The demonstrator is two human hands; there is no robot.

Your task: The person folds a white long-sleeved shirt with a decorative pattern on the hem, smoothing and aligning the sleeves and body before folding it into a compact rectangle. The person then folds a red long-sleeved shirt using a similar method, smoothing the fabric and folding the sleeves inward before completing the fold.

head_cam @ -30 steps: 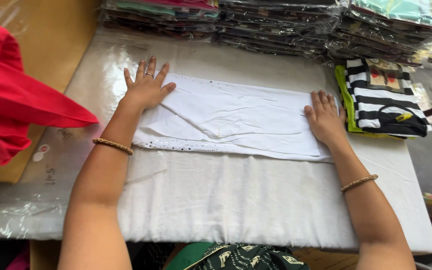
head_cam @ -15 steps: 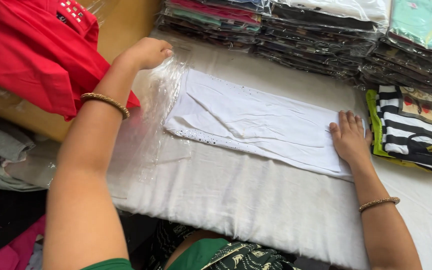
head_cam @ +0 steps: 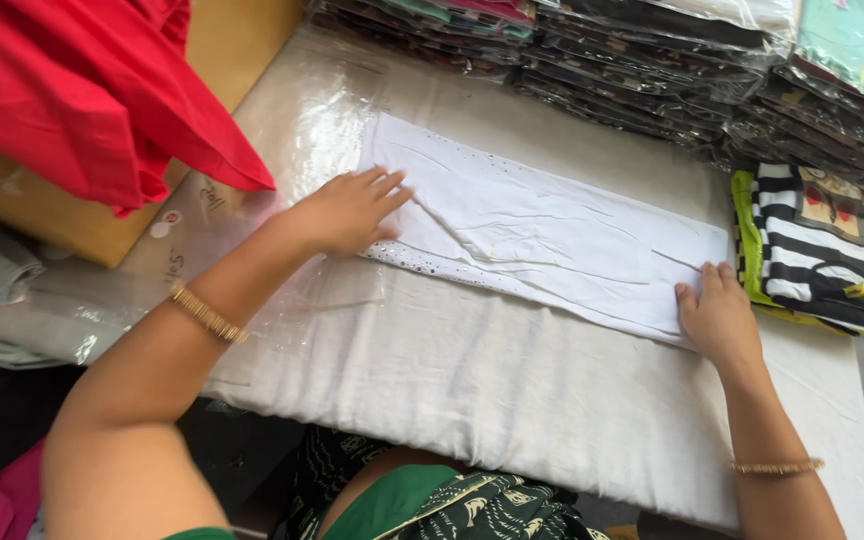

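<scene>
A folded white garment with a beaded lower edge lies as a long strip across the white cloth-covered table. My left hand rests flat, fingers apart, on the garment's left end, over a clear plastic bag that spreads under and left of it. My right hand presses flat on the garment's right end near its lower corner. Neither hand grips anything. Both wrists wear thin gold bangles.
Stacks of bagged garments line the table's far edge. A black-and-white striped garment on a green one lies at the right. Red cloth hangs over a wooden board at the left. More cloth is piled below left.
My left hand has come back from the plastic bag at the far left and now lies flat on the garment's left end. My right hand stays on the right end. The view shifted.
</scene>
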